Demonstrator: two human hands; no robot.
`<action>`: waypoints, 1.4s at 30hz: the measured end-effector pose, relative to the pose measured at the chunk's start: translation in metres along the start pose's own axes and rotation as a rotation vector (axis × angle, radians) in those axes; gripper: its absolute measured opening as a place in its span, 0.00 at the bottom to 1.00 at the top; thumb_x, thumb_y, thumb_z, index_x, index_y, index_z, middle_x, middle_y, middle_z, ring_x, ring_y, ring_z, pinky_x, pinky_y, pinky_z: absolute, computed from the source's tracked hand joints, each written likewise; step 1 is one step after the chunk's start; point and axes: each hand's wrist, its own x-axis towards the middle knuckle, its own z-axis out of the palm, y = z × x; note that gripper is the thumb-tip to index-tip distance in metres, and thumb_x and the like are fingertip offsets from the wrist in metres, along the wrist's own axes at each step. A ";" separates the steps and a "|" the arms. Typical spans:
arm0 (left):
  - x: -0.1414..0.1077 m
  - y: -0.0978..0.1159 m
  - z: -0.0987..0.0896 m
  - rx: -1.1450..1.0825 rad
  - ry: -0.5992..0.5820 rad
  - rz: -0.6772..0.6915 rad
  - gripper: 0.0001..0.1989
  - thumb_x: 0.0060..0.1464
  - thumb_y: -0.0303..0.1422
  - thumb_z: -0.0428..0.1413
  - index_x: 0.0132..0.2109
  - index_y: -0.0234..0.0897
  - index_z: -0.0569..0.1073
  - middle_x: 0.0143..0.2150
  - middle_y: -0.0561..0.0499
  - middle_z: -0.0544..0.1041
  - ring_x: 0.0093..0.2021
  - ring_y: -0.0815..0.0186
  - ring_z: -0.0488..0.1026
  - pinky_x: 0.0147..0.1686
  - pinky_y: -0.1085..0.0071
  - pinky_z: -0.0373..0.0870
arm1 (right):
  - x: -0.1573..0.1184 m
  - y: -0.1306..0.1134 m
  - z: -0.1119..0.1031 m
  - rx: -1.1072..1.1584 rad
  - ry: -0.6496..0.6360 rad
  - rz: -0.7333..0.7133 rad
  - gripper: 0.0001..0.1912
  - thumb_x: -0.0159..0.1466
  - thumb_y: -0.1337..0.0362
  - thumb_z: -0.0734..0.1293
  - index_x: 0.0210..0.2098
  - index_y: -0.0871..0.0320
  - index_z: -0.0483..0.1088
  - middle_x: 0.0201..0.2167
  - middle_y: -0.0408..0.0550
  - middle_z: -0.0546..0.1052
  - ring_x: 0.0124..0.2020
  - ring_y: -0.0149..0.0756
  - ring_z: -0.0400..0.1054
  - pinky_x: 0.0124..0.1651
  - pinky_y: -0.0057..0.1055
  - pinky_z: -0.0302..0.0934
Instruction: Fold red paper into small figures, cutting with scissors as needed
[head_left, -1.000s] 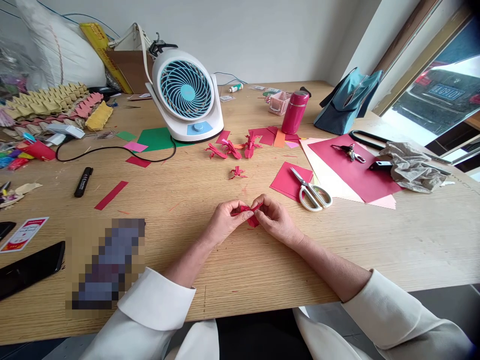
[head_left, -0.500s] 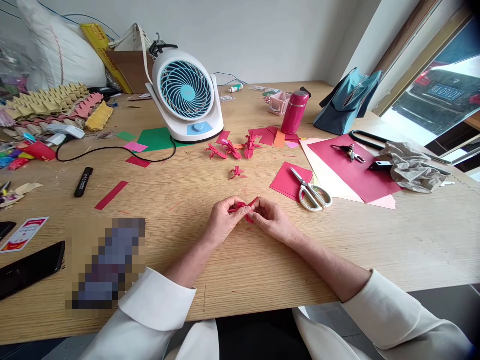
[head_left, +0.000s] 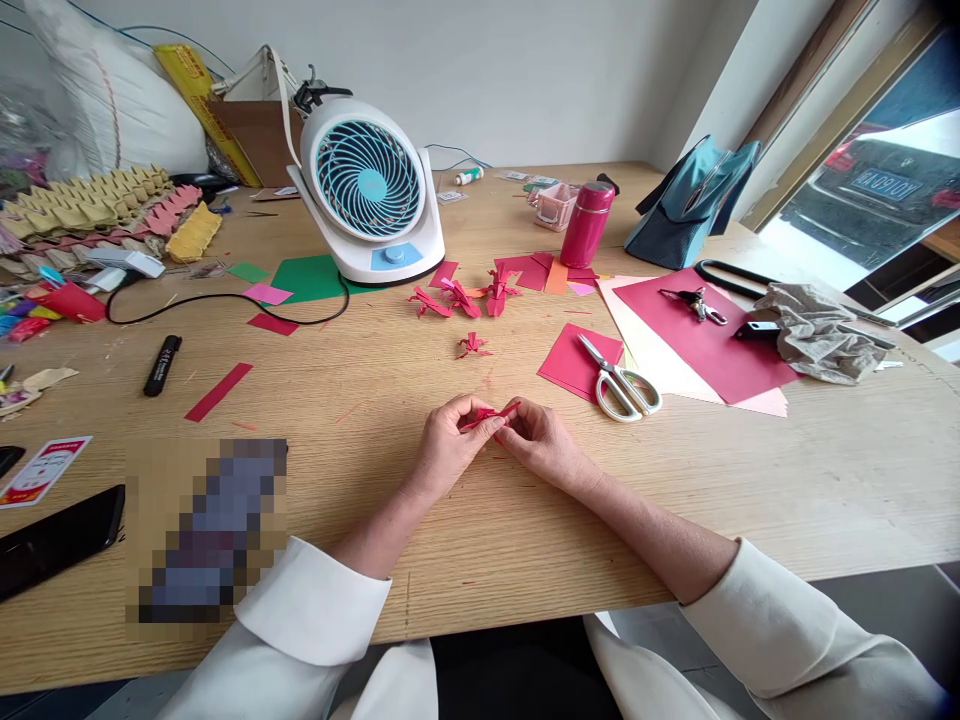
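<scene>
Between my two hands, just above the table, is a small piece of folded red paper (head_left: 486,415), partly hidden by the fingers. My left hand (head_left: 454,440) pinches it from the left with thumb and fingertips. From the other side, my right hand (head_left: 541,437) pinches it too, and the two thumbs nearly meet. A small red folded paper figure (head_left: 472,345) lies just beyond the hands. Several more red paper figures (head_left: 498,290) sit farther back. To the right, white-handled scissors (head_left: 619,380) rest partly on square red paper (head_left: 564,362).
A white and blue fan (head_left: 367,190) stands at the back. Behind the paper sheets are a pink flask (head_left: 587,225) and a blue bag (head_left: 691,205). At left lie a black marker (head_left: 163,366), a red paper strip (head_left: 219,392) and a black phone (head_left: 60,542). Crumpled cloth (head_left: 821,330) is at right.
The red paper has turned in my fingers: the part that hung below the thumbs is no longer visible, and it looks flatter. Both hands keep their pinch. The view has shifted slightly.
</scene>
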 end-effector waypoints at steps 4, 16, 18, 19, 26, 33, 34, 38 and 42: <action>0.001 0.002 -0.001 -0.032 0.017 -0.032 0.15 0.52 0.44 0.62 0.33 0.34 0.75 0.28 0.53 0.74 0.25 0.72 0.67 0.25 0.75 0.66 | 0.002 0.000 -0.004 0.122 -0.093 -0.026 0.15 0.62 0.52 0.67 0.32 0.59 0.67 0.26 0.42 0.68 0.26 0.28 0.58 0.29 0.27 0.53; 0.000 0.004 0.000 -0.006 0.002 -0.016 0.14 0.51 0.42 0.63 0.32 0.35 0.76 0.28 0.51 0.76 0.28 0.68 0.71 0.28 0.74 0.67 | 0.003 0.003 -0.004 0.175 -0.060 0.004 0.18 0.60 0.50 0.69 0.26 0.57 0.66 0.23 0.42 0.70 0.26 0.29 0.61 0.31 0.28 0.56; 0.000 0.002 0.001 0.080 0.045 0.050 0.13 0.53 0.42 0.61 0.32 0.35 0.75 0.28 0.52 0.75 0.28 0.69 0.70 0.28 0.74 0.65 | 0.004 0.002 -0.002 0.155 -0.033 0.012 0.18 0.59 0.49 0.69 0.26 0.57 0.66 0.22 0.42 0.70 0.25 0.30 0.60 0.30 0.28 0.56; 0.000 0.002 0.002 0.107 0.068 0.072 0.12 0.54 0.41 0.61 0.32 0.36 0.75 0.28 0.52 0.75 0.28 0.69 0.69 0.29 0.74 0.65 | 0.004 0.002 -0.002 0.147 -0.023 0.013 0.18 0.59 0.49 0.69 0.26 0.57 0.66 0.23 0.42 0.70 0.25 0.30 0.61 0.30 0.28 0.56; 0.000 0.004 0.002 0.160 0.116 0.094 0.11 0.54 0.39 0.60 0.31 0.36 0.73 0.28 0.52 0.75 0.28 0.70 0.69 0.30 0.75 0.64 | 0.003 -0.003 -0.002 0.124 -0.049 0.012 0.18 0.60 0.49 0.69 0.28 0.58 0.66 0.24 0.41 0.67 0.26 0.29 0.59 0.30 0.28 0.55; -0.001 0.004 0.008 0.008 0.085 0.006 0.13 0.52 0.42 0.61 0.31 0.35 0.73 0.26 0.54 0.73 0.25 0.71 0.67 0.27 0.75 0.64 | 0.002 0.003 0.004 0.114 0.028 0.003 0.16 0.60 0.52 0.70 0.27 0.57 0.65 0.24 0.42 0.69 0.27 0.31 0.62 0.31 0.28 0.58; -0.001 0.004 0.009 -0.029 0.081 -0.006 0.13 0.52 0.42 0.61 0.31 0.35 0.73 0.27 0.53 0.74 0.26 0.71 0.67 0.27 0.75 0.64 | 0.002 0.004 0.005 0.127 0.041 0.000 0.16 0.60 0.52 0.70 0.27 0.57 0.65 0.23 0.42 0.70 0.28 0.31 0.63 0.31 0.28 0.59; 0.002 0.003 0.009 -0.105 0.056 -0.033 0.14 0.52 0.41 0.62 0.31 0.35 0.72 0.28 0.53 0.74 0.26 0.72 0.67 0.26 0.76 0.64 | 0.002 0.000 0.002 0.159 0.001 -0.006 0.18 0.60 0.48 0.68 0.29 0.57 0.66 0.25 0.43 0.70 0.29 0.32 0.63 0.33 0.29 0.59; 0.004 0.003 0.003 -0.143 0.073 -0.051 0.14 0.52 0.42 0.62 0.32 0.34 0.72 0.27 0.54 0.73 0.25 0.73 0.66 0.25 0.77 0.63 | 0.002 -0.011 -0.008 0.123 -0.128 0.042 0.22 0.64 0.45 0.64 0.30 0.59 0.68 0.25 0.42 0.69 0.28 0.30 0.61 0.33 0.28 0.57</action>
